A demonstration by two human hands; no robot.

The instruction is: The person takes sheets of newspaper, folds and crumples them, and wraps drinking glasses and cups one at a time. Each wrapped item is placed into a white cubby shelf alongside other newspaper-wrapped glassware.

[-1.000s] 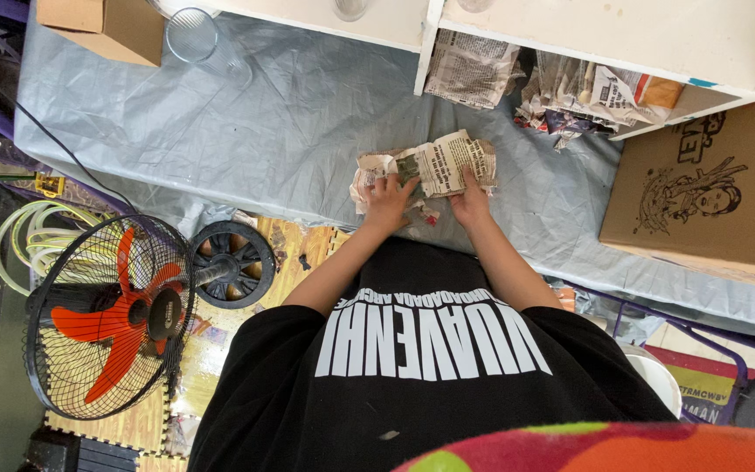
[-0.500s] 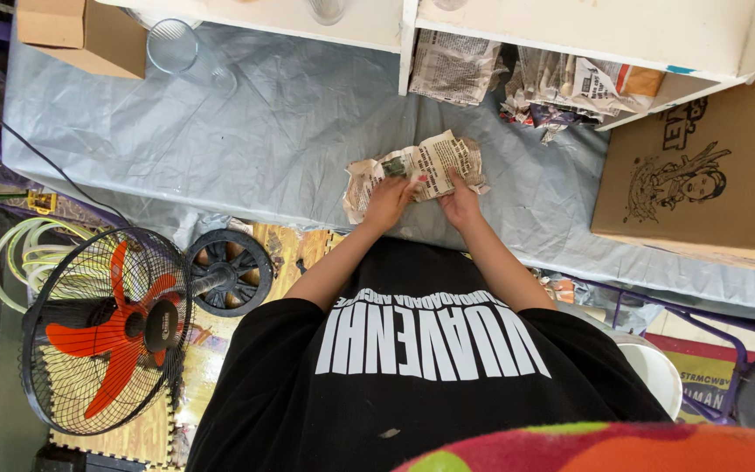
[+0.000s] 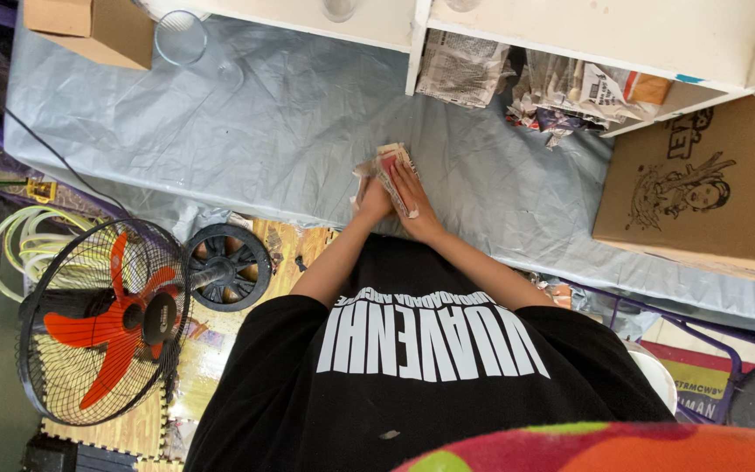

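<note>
Both my hands rest together on a small bundle of folded newspaper [image 3: 389, 163], which lies on the grey plastic sheet [image 3: 264, 131] covering the table. My left hand [image 3: 370, 204] grips the bundle's left side. Pressed flat along its right side is my right hand [image 3: 412, 203], fingers stretched over the paper. What the paper wraps is hidden. My black shirt with white lettering fills the lower part of the view.
A white shelf [image 3: 570, 22] at the back holds crumpled newspapers [image 3: 561, 87]. A clear glass [image 3: 181, 37] and a cardboard box [image 3: 89, 26] stand at the back left. A printed cardboard box [image 3: 701, 183] lies right. A floor fan with orange blades [image 3: 107, 323] stands lower left.
The newspaper, held spread wide between my hands before, is now folded into a narrow bundle. My hands have come close together on it.
</note>
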